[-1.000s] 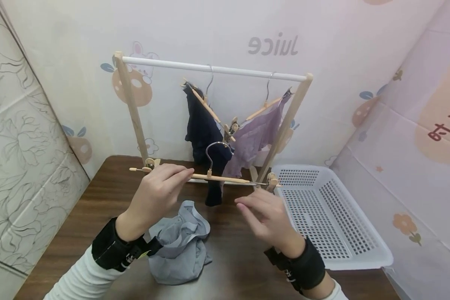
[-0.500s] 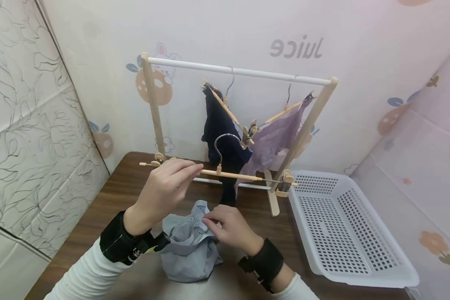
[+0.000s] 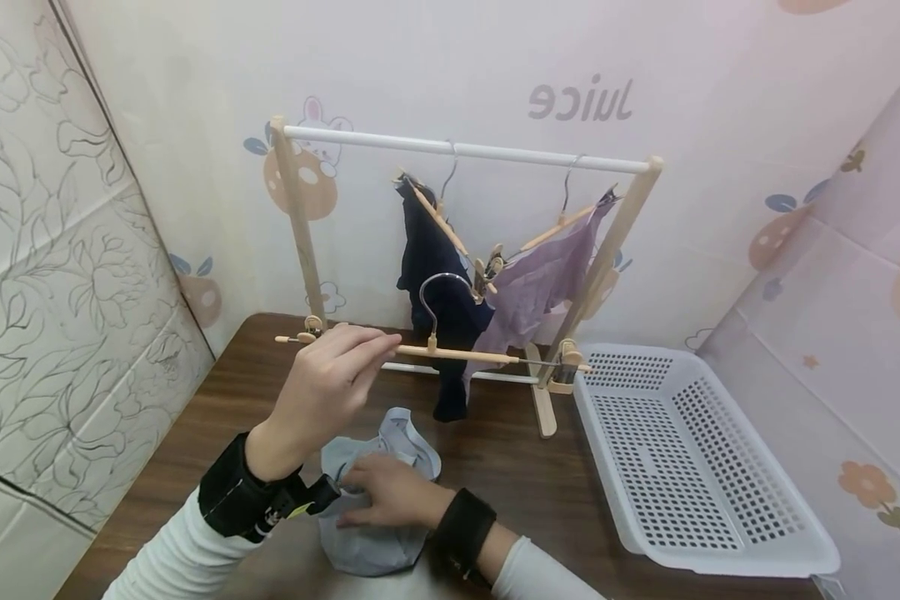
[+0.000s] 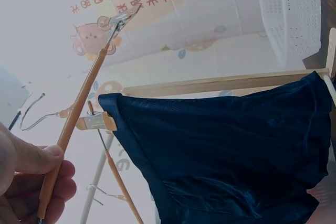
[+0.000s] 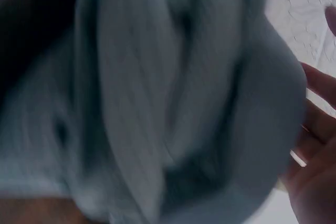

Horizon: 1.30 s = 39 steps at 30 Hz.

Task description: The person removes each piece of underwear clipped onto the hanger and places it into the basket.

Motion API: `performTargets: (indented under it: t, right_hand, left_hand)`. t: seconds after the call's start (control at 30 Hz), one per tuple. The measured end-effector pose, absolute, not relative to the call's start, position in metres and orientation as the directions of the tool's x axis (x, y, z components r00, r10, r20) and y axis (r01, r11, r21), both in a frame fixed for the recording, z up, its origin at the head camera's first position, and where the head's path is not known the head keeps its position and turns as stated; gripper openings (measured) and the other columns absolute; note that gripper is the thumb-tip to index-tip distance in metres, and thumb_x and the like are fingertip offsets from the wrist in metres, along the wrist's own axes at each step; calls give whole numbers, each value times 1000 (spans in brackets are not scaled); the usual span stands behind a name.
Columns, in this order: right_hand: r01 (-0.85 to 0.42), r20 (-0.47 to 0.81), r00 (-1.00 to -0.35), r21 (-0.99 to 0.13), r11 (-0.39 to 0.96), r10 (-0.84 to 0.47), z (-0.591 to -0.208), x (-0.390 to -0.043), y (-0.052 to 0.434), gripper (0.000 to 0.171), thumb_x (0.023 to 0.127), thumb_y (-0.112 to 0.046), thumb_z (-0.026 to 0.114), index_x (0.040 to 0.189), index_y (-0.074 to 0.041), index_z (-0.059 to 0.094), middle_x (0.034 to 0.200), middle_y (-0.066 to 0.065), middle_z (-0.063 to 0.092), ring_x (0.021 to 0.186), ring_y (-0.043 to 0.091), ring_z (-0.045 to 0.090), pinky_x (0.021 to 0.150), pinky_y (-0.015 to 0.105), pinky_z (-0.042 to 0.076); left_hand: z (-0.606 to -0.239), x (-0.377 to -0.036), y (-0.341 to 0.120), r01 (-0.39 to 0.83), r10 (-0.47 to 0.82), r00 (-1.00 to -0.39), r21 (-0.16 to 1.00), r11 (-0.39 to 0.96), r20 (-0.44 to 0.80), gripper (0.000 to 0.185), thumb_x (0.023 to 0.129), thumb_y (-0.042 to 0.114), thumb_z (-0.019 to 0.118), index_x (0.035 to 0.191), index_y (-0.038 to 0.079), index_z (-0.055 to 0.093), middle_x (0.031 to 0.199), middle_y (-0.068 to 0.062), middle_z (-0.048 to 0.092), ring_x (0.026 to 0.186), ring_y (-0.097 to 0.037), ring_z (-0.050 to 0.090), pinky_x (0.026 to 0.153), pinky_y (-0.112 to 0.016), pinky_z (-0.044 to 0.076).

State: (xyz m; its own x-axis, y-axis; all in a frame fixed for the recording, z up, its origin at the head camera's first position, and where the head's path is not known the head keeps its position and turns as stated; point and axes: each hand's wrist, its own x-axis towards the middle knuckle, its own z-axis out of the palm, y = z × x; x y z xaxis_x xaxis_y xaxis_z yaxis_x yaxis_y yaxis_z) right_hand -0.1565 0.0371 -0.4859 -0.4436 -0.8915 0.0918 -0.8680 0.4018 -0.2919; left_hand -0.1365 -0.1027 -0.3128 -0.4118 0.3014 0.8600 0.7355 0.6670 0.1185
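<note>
My left hand grips a wooden clip hanger by its bar and holds it up in front of the rack. In the left wrist view, thumb and fingers wrap the bar of this hanger, and no garment hangs from it. A crumpled light grey-blue garment lies on the table below. Over it reaches my right hand, fingers spread at the cloth. The right wrist view, blurred, has the garment filling most of it, with the hand's parted fingers along its edge.
Behind stands a small wooden rack with a white top rail. A navy garment and a lavender garment hang there from clip hangers. To the right sits a white perforated basket on the brown table. Patterned walls close in the back and sides.
My right hand has left the hanger's right end and moved down and left onto the grey garment. The left hand keeps holding the hanger; the head view has shifted slightly.
</note>
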Motion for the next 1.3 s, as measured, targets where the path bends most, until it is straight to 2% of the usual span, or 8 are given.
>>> performTargets:
  t: [0.13,0.27,0.43,0.57,0.73,1.0,1.13,1.3]
  right_hand:
    - [-884,37,-420,-242,400,-907,-496,-148,34,40,86,-46,71,116,-19,70,99,-9,67,87,-1,58,73,11,43]
    - [-781,-66,-538,-335,526,-841,-492,-144,35,42,81,-33,78,118,-14,67,99,-6,70,86,0,62,71,14,48]
    - [-604,-177,-661,-451,657,-729,-476,-148,39,31,74,-21,82,65,-15,54,57,-11,43,53,2,39,49,16,32]
    - [-609,-169,-549,-590,531,-818,-464,-155,47,50,79,-16,78,55,-16,35,53,-12,24,47,0,22,47,14,21]
    - [-415,-185,-417,-832,368,-890,-449,-167,54,37,87,-18,73,59,-7,52,53,-14,38,46,-3,32,48,13,28]
    - [-272,5,-904,-778,567,-427,-487,-185,56,33,90,-24,67,63,-6,62,56,-8,45,50,5,42,50,19,34]
    - [-213,157,-977,-726,654,-143,-514,-193,61,21,88,-22,69,77,-4,73,80,7,65,80,22,60,72,33,48]
    - [-139,200,-980,-682,718,-1,-522,-200,70,20,86,-26,71,91,-7,77,111,20,68,107,47,57,87,55,47]
  left_hand:
    - [-316,-136,-105,735,282,-418,138,664,864,22,76,-4,78,98,-1,75,87,-9,72,77,-19,65,65,-30,55]
    - [-318,-138,-107,733,263,-412,145,665,872,22,76,-5,78,97,-2,75,86,-9,72,77,-20,65,63,-30,55]
    - [-319,-140,-110,728,246,-408,151,668,879,21,76,-5,77,97,-2,75,85,-10,72,77,-21,65,64,-30,54]
    - [-320,-141,-112,726,244,-417,160,668,875,21,76,-5,77,97,-2,75,85,-10,72,77,-21,66,71,-35,56]
    - [-323,-143,-114,724,248,-434,172,668,866,22,76,-5,77,98,-2,75,86,-10,73,78,-20,66,82,-42,56]
    - [-332,-144,-112,727,252,-438,176,664,863,23,76,-4,78,98,-1,75,86,-8,72,78,-19,66,71,-34,55]
    - [-334,-145,-111,728,253,-442,179,662,861,22,76,-4,78,98,-1,75,86,-9,72,78,-19,66,69,-32,55]
    - [-334,-147,-111,730,259,-447,181,659,856,23,76,-4,78,99,-1,75,86,-9,72,77,-19,66,68,-32,55]
